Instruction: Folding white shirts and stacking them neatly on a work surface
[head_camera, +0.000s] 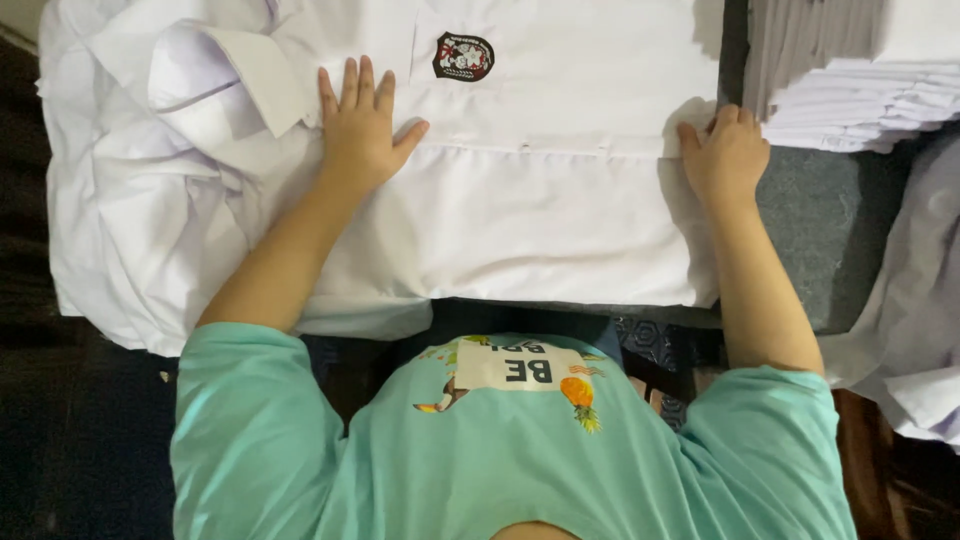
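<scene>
My left hand (358, 135) lies flat, fingers spread, on the shirt (520, 215) beside its collar (255, 85). My right hand (725, 155) curls over the shirt's hem edge, pinching cloth. If either palm slides, the fold could skew or wrinkle.

A white shirt (520, 215) with a dark chest badge lies flat, buttoned, collar leftward.
</scene>
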